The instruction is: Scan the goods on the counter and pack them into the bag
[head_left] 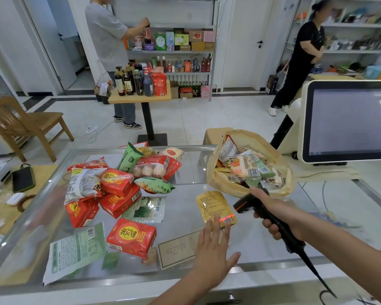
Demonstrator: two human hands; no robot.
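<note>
Left hand [211, 256], nearest the viewer: open, fingers straight and spread, palm down above the near edge of the counter [185, 194]; its fingertips reach the near end of a yellow spouted pouch [213, 205], and it grips nothing. The pouch lies flat on the glass right of centre, long axis running near to far with a slight lean to the left, spout corner toward the far edge, barcode at the near right corner. A red scan line [227, 217] crosses that barcode. Right hand [271, 214]: fingers curled round the handle of a black barcode scanner [244, 205], whose head points left at the pouch and whose cable trails to the near edge. Just beyond the scanner, toward the far right corner, stands an open beige plastic bag [213, 172] holding packed snacks. Left half of the counter: a loose heap of red packs [131, 235] and green packets [75, 252]. At the right edge, a till screen [350, 122].
</note>
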